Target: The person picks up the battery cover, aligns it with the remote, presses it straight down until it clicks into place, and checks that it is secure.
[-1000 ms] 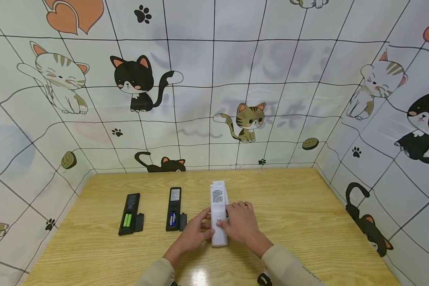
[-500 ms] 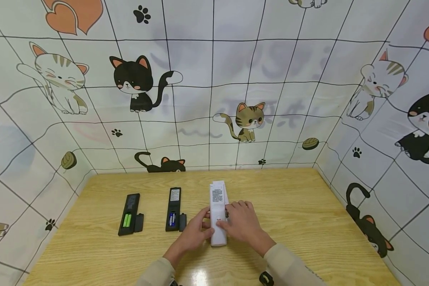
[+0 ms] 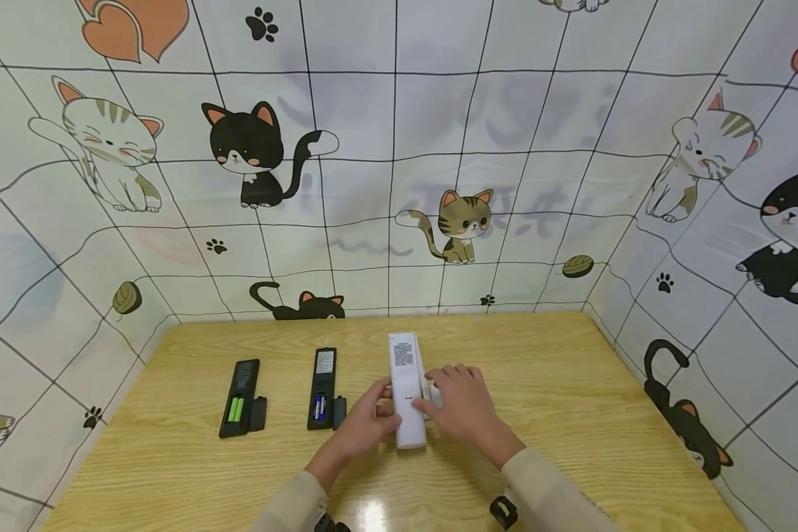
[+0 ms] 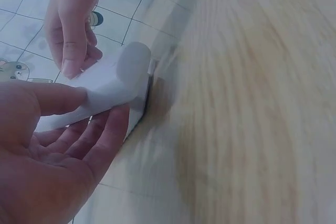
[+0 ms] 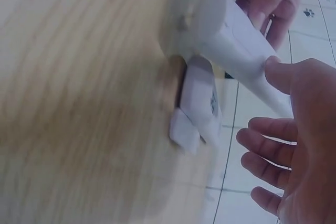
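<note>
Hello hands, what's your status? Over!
Left hand and right hand both pinching the white remote, lifted off the table. Second white remote lies underneath. Two black remotes left, clear.

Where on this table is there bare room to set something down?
The table is bare right of the right hand, out to the wall, along the far edge, and left of the left black remote. It is crowded around the white remote, the left hand and the second black remote.
</note>
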### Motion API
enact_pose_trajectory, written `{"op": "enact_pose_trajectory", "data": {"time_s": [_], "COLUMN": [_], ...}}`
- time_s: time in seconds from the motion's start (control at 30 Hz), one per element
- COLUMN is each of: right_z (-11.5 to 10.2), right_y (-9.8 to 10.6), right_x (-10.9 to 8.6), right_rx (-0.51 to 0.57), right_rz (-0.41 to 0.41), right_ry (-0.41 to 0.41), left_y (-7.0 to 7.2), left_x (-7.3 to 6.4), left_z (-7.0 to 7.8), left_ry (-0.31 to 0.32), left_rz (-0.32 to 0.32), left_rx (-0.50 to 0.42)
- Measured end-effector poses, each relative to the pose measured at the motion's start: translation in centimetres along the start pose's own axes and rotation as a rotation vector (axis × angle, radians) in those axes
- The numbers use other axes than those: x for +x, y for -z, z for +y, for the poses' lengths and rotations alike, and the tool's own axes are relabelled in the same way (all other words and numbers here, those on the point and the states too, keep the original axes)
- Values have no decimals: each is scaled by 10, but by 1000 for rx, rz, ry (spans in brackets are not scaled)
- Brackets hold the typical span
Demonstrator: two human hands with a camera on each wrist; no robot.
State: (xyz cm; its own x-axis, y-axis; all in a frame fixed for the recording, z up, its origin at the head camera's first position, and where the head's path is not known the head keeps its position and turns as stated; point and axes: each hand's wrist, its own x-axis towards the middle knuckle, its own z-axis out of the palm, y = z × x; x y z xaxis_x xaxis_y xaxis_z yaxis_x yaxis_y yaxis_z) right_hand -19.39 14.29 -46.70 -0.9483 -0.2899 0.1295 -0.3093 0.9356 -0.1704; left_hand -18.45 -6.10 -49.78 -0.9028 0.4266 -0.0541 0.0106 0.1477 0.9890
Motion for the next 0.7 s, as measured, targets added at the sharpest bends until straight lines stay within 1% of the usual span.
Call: {"op": "enact_pose_trajectory", "data": {"time_s": [0.1, 0.2, 0.37, 0.5, 0.7], "right_z": [8, 19, 43, 62, 88], "right_y": [6, 10, 16, 22, 29], "right_x": [0, 0, -2, -7, -14], "right_rx": [17, 29, 26, 36, 24], "right_rz": [5, -2, 5, 23, 32], "right_ry": [-16, -39, -72, -96, -124], "left_y": [-1, -2, -7, -17, -41], "left_x": [4, 9, 20, 30, 44], "left_z": [3, 3, 5, 11, 18], "left_ry": [2, 7, 8, 19, 38], "left_rz": [-2, 5, 5, 1, -15], "left_rx": [-25, -21, -40, -44, -48]}}
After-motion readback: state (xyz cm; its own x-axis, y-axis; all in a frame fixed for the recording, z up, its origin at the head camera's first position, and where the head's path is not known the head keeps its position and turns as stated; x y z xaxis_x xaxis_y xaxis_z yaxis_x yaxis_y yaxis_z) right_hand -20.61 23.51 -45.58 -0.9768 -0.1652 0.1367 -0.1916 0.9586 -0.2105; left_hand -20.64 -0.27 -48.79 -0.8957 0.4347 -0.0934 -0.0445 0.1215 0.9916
